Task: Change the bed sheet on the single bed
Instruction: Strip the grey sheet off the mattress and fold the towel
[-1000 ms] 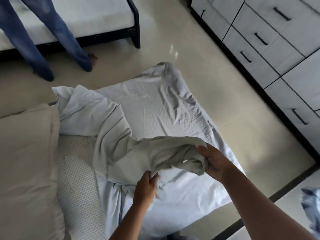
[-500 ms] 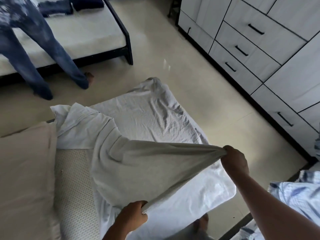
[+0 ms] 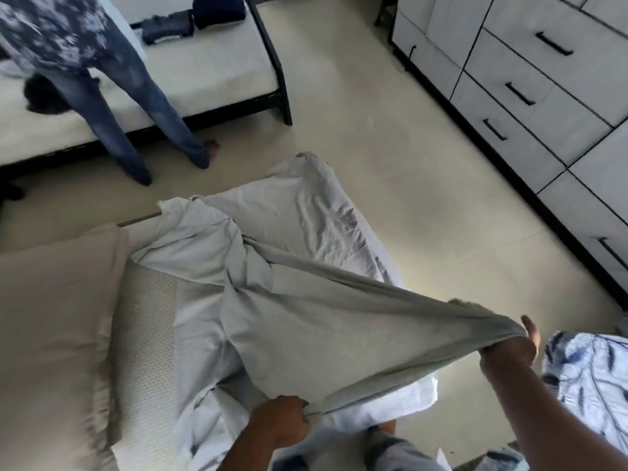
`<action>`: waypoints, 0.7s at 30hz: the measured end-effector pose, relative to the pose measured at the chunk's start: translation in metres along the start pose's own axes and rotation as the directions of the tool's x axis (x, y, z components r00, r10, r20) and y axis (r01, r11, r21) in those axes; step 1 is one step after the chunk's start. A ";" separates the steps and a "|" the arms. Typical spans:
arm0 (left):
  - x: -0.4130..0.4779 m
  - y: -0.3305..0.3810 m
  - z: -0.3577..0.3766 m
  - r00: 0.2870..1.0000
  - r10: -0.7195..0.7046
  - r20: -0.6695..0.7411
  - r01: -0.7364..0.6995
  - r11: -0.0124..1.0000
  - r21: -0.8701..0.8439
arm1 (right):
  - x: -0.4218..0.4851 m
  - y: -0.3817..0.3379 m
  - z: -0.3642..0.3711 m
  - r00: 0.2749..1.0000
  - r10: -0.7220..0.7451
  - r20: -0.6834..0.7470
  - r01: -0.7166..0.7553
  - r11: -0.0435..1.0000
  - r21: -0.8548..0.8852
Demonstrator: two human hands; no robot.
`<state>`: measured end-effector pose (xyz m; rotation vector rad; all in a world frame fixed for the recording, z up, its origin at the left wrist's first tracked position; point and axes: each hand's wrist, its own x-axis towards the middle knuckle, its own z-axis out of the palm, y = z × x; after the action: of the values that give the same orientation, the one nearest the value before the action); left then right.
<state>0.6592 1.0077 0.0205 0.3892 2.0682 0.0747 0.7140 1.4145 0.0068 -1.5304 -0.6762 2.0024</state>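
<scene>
A pale grey-blue bed sheet (image 3: pixel 306 321) lies rumpled over the single bed's mattress (image 3: pixel 149 351), whose white textured top shows bare on the left. My left hand (image 3: pixel 283 418) grips the sheet's near edge close to my body. My right hand (image 3: pixel 516 345) holds a bunched part of the same edge far out to the right, off the side of the bed. The fabric between my hands is pulled taut and lifted off the mattress. The sheet's far end (image 3: pixel 306 198) hangs over the foot of the bed.
A beige pillow (image 3: pixel 51 334) lies on the bed at the left. Another person in jeans (image 3: pixel 136 107) stands bent over a second bed (image 3: pixel 210 62) across the tiled floor (image 3: pixel 390 185). White drawers (image 3: pixel 530 93) line the right wall. A blue patterned cloth (image 3: pixel 591 379) lies at the right.
My hands held the sheet bunched close together a second ago. My right hand has swung out to the right and the sheet is now stretched wide between both hands.
</scene>
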 end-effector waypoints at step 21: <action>0.010 0.124 -0.053 0.989 -0.027 -0.148 -0.140 0.189 -0.972 | -0.112 0.060 0.056 0.433 0.680 0.592 0.742 0.104 -0.663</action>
<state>0.6390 1.1342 0.0653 -0.4052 1.6567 1.4875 0.6780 1.2906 0.0589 -0.2831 -3.2258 2.1053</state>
